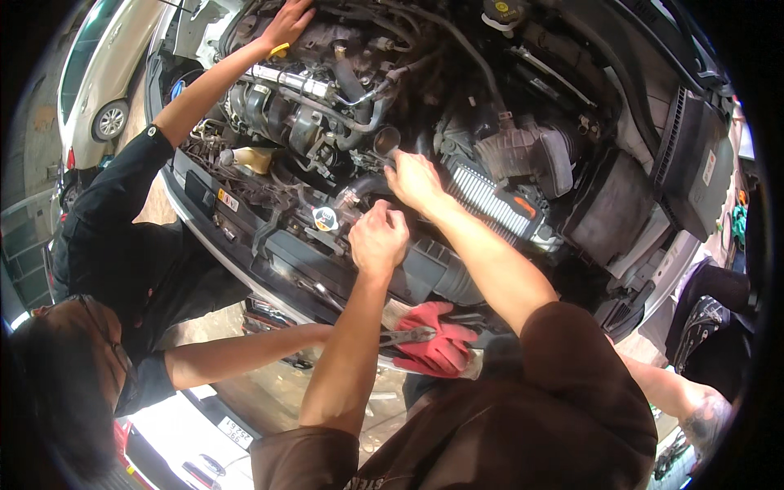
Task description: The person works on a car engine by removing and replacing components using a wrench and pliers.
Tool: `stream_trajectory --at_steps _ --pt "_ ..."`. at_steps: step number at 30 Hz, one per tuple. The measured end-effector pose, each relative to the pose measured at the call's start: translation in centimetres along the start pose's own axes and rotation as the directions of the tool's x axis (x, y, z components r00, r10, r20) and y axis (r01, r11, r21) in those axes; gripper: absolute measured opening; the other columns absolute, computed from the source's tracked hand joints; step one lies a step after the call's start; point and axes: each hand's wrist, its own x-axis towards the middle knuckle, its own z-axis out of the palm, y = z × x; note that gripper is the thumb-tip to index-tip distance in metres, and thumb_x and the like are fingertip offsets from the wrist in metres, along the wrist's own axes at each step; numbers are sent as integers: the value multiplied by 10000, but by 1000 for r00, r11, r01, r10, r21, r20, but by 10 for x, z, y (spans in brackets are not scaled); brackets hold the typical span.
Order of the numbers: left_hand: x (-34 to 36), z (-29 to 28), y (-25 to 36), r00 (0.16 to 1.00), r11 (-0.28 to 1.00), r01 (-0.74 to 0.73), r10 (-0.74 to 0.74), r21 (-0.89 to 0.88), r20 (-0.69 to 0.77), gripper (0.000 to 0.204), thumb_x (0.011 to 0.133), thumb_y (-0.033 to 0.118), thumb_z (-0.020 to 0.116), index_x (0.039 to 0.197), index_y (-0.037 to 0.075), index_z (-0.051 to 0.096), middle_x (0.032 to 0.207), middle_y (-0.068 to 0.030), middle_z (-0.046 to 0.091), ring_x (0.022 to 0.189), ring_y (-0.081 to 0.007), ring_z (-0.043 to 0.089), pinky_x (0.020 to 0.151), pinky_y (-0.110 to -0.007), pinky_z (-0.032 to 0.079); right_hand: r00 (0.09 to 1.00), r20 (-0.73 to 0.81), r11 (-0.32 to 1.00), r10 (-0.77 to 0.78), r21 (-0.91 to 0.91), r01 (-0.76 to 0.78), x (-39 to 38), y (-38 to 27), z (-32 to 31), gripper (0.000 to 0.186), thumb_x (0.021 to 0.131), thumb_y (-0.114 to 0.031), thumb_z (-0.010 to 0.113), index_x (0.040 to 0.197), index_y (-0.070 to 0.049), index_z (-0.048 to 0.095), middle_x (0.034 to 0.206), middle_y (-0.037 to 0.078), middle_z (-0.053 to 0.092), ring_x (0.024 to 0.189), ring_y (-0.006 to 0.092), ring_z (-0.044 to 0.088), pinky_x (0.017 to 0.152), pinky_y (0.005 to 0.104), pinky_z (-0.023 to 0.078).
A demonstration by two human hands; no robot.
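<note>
In the engine bay, my right hand [415, 181] grips a dark, open-mouthed pipe end [385, 140] near the middle. My left hand [377, 238] is curled just below it, over a dark hose by the radiator cap [325, 218]; whatever its fingers hold is hidden. A ribbed air filter [482, 200] lies to the right of my right hand, beside a black housing [604, 204]. Red work gloves [437, 347] and pliers [408, 335] rest below my hands at the car's front edge.
A co-worker [90, 351] leans in from the left, one hand [290, 24] on the engine's upper part. Another person's tattooed arm [694, 408] is at the lower right. A detached black cover [690, 163] sits at the bay's right side. Parked cars [110, 73] stand behind.
</note>
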Motion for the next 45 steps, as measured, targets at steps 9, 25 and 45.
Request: stream_trajectory --at_steps 9,25,45 --pt "1 -1 -2 999 997 -19 17 69 28 214 931 213 582 890 28 681 807 -240 712 780 -446 696 733 -541 545 921 -192 921 -337 -271 281 4 -5 16 261 889 -68 617 1129 32 629 1091 238 672 854 374 730 802 447 621" --pt "6 -6 -1 994 978 111 -111 -177 9 257 945 235 591 942 -8 675 843 -261 707 811 -436 709 762 -513 550 955 -297 978 18 202 44 -9 -21 6 225 997 -160 596 1025 57 644 983 296 717 960 478 713 879 555 561" --pt "93 54 18 643 -581 614 -25 -535 765 384 1049 414 642 1132 42 692 1048 -100 745 861 -188 680 781 -339 572 967 -34 965 253 76 -250 -21 5 -23 446 994 -335 658 1156 80 678 877 361 702 889 499 725 803 555 592"
